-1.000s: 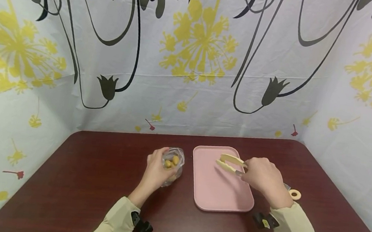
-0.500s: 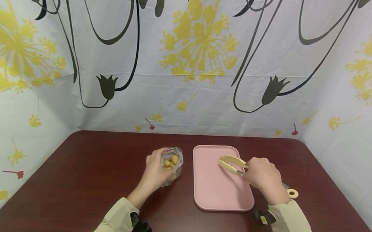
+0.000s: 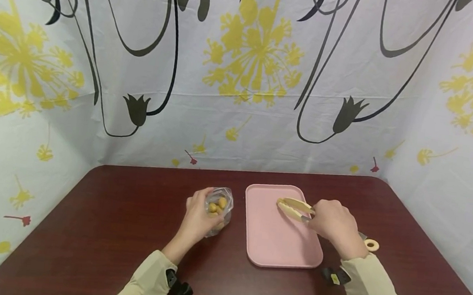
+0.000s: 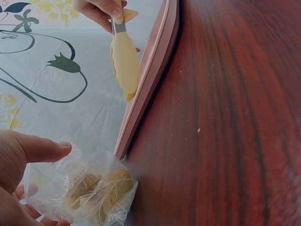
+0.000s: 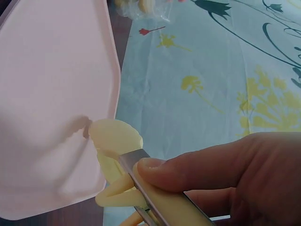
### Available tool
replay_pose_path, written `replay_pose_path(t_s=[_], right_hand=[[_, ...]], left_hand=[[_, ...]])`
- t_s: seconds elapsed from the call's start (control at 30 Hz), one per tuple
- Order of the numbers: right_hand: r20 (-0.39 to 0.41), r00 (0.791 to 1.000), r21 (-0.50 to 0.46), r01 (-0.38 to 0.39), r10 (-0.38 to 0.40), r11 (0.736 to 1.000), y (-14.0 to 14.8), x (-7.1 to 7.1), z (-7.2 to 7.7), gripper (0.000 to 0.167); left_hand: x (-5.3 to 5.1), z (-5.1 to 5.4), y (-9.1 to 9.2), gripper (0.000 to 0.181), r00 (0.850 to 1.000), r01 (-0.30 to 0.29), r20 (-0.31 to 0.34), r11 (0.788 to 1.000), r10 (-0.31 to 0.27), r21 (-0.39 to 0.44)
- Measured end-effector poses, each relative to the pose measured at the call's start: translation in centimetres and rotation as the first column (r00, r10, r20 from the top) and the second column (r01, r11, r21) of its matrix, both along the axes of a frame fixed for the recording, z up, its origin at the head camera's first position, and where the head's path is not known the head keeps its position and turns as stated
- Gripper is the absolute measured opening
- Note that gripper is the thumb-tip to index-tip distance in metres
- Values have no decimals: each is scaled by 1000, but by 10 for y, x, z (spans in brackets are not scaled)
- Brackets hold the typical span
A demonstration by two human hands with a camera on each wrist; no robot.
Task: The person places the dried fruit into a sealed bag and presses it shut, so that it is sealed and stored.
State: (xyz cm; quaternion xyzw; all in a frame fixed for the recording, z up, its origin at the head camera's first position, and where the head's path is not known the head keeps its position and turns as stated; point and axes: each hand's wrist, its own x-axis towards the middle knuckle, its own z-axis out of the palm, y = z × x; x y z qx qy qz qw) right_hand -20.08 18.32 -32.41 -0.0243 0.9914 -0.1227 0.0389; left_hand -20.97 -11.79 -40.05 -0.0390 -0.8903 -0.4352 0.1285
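In the head view my left hand point(image 3: 200, 216) grips an open clear plastic bag point(image 3: 228, 210) left of the pink tray point(image 3: 282, 248). Several yellow-brown, rounded food pieces point(image 3: 217, 206) lie inside; their kind is unclear. The left wrist view shows the thumb against the bag's edge point(image 4: 127, 202). My right hand point(image 3: 334, 222) holds tongs point(image 3: 292, 214) with cream tips and metal arms, above the far part of the tray. A small yellow piece point(image 4: 129, 96) shows at the tongs' tips in the left wrist view; most of it is hidden.
The cream ring end point(image 3: 371, 245) of the tongs' handle sticks out behind the right wrist. Beneath everything is a dark red-brown wooden table point(image 3: 123, 232). Patterned cloth point(image 3: 203, 129) hangs behind and along both sides.
The tongs' tips have shifted slightly over the tray and now stand closer together. My left hand and the bag have stayed nearly still.
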Motion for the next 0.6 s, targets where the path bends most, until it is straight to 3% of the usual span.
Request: replay_pose_path(t_s=[0.27,0.6], right_hand=[[-39,998,6,-48,48,999,-8,4,7,5],[-95,989,11,-112,113,994,-31,16,25,21]], left_hand=[[1,2,1,73,1000,7,-7,1000,-7,-5],[3,5,2,72,999,17,-31,1000,-17,1]])
